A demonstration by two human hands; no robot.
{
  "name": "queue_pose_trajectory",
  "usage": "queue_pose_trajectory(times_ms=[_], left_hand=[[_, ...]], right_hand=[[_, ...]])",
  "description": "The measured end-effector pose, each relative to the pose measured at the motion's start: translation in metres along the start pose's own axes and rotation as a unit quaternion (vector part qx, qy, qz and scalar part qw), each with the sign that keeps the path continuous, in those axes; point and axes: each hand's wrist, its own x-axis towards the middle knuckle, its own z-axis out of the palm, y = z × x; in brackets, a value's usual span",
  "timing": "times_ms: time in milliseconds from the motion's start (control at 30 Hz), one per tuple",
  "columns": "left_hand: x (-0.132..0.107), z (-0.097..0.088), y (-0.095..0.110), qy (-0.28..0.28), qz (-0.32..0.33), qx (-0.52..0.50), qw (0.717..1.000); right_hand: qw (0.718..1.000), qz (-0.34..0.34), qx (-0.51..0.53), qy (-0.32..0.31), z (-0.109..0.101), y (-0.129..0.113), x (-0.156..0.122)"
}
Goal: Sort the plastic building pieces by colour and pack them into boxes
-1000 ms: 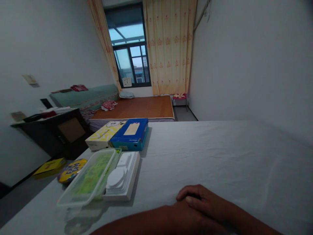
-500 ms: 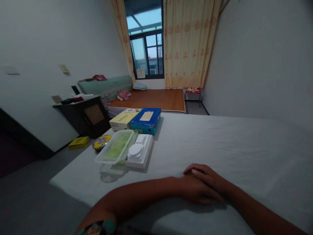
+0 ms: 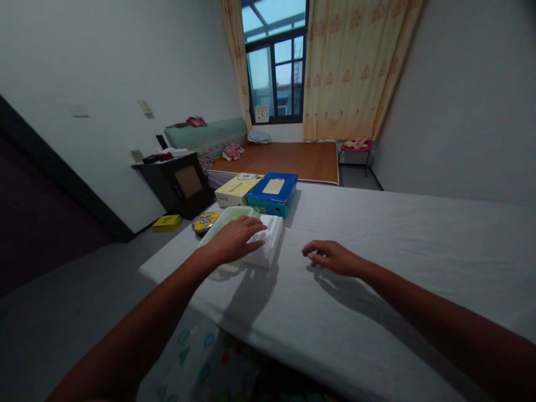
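My left hand (image 3: pixel 235 239) reaches over the white box (image 3: pixel 275 237), its fingers spread and the thumb held apart. Whether the fingertips touch the white device lying in that box cannot be made out. Partly under the same hand is a clear plastic container (image 3: pixel 226 216) with something green in or under it. To the right, my right hand (image 3: pixel 333 258) hovers just over the white-covered table (image 3: pixel 377 234). Its fingers are loosely bent and apart, with nothing held.
Behind the container stand a yellow-and-white box (image 3: pixel 238 190) and a blue box (image 3: pixel 272 192). A round yellow-and-purple tub (image 3: pixel 205 223) sits by the table's left edge. Farther off are a bed (image 3: pixel 288 159), a dark cabinet (image 3: pixel 188 184) and a yellow box (image 3: pixel 167 223) on the floor.
My hands, which lay one over the other on the table, have come apart. The left has moved left and forward over the white box. The right has lifted slightly and moved forward.
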Motion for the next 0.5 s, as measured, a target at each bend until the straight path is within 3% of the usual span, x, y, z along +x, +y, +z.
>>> queue_pose_trajectory(times_ms=[133, 233, 333, 500], left_hand=[[-0.008, 0.018, -0.014, -0.041, -0.056, 0.012, 0.998], [-0.005, 0.028, -0.015, -0.017, -0.069, -0.009, 0.997], [0.001, 0.031, -0.018, 0.004, -0.064, -0.035, 0.997], [0.007, 0.029, -0.024, -0.009, -0.074, -0.063, 0.995]], right_hand=[[0.999, -0.002, 0.049, 0.022, 0.023, -0.005, 0.053], [0.995, 0.021, 0.091, 0.048, 0.040, 0.000, 0.075], [0.989, 0.036, 0.122, 0.073, 0.049, 0.007, 0.082], [0.985, 0.045, 0.151, 0.064, 0.050, 0.012, 0.076]])
